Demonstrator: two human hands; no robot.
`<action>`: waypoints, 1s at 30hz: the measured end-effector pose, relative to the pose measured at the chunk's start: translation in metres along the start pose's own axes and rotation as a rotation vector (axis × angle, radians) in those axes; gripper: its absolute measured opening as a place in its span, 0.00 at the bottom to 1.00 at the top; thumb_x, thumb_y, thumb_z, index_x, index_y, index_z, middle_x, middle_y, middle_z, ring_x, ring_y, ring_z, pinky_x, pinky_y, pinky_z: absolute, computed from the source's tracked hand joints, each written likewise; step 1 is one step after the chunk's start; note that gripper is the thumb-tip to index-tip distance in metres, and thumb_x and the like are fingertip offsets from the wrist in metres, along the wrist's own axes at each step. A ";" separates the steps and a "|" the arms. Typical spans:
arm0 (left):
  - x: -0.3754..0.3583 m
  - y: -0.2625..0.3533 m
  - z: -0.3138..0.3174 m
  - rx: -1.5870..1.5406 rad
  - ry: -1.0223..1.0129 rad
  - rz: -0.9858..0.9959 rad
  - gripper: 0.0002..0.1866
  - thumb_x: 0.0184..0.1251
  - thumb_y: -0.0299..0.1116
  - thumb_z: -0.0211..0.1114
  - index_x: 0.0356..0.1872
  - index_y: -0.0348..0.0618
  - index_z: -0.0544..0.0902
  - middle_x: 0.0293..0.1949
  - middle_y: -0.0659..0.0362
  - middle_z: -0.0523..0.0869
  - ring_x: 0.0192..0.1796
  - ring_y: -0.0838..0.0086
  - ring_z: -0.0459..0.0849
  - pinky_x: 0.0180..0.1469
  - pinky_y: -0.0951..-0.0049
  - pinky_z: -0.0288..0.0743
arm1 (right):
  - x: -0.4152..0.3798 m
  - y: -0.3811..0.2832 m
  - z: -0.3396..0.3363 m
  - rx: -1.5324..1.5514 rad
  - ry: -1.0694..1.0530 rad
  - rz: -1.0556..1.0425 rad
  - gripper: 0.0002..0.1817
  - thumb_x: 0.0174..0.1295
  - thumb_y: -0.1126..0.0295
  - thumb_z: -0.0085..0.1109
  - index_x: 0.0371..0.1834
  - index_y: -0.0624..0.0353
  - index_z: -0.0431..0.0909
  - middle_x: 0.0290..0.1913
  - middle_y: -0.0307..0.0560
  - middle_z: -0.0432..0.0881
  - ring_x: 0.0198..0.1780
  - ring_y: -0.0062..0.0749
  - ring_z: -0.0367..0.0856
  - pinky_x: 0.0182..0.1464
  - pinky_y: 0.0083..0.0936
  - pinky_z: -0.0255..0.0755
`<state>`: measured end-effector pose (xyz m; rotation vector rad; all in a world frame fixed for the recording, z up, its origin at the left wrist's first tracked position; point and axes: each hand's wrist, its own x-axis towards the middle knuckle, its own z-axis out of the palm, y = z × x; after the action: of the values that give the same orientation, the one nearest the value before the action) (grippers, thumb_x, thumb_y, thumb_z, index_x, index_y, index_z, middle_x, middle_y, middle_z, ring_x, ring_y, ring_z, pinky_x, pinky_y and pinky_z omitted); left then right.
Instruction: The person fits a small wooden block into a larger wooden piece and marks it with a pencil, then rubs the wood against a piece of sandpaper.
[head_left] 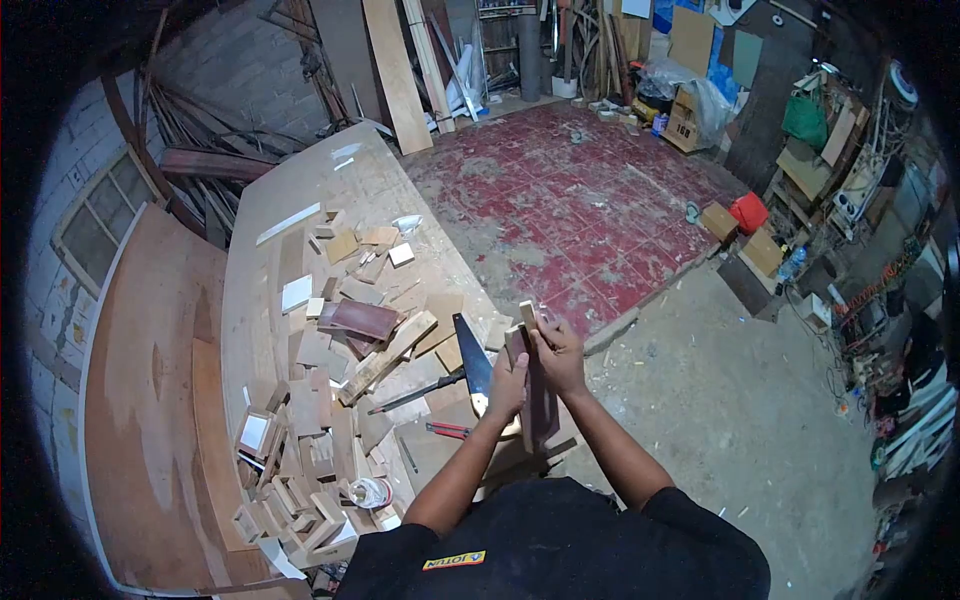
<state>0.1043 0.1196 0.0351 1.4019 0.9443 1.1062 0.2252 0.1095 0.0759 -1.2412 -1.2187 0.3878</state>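
Note:
A dark brown wooden board [541, 415] stands nearly upright in front of my body, over the near right edge of the workbench. My left hand [509, 388] is closed around its left side. On the right side my right hand [560, 358] grips it near the top, fingers curled over the edge. Pale wood strips [528, 314] stick up at the board's top end, between the hands. Just left of my left hand lies a handsaw [473, 362], its blade pointing away. A red-handled tool [448, 430] rests on the bench below the saw.
Wood offcuts [365, 320] and small wooden frames [290, 515] crowd the workbench [300, 170]. A white bottle [372, 492] stands near the front. A long black tool [418, 393] lies beside the saw. Right of the bench is a floor with red tiles [590, 200]; clutter lines the right wall.

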 end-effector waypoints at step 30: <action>-0.017 0.005 0.013 0.039 0.065 -0.027 0.20 0.74 0.42 0.53 0.58 0.37 0.74 0.49 0.51 0.82 0.51 0.65 0.80 0.55 0.65 0.72 | -0.005 0.014 -0.014 -0.047 0.018 -0.030 0.17 0.61 0.72 0.63 0.54 0.58 0.82 0.29 0.47 0.75 0.28 0.33 0.73 0.32 0.27 0.67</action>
<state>0.1124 0.0992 0.0384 1.3876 1.0334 1.1242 0.2409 0.1038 0.0636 -1.2625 -1.2357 0.3277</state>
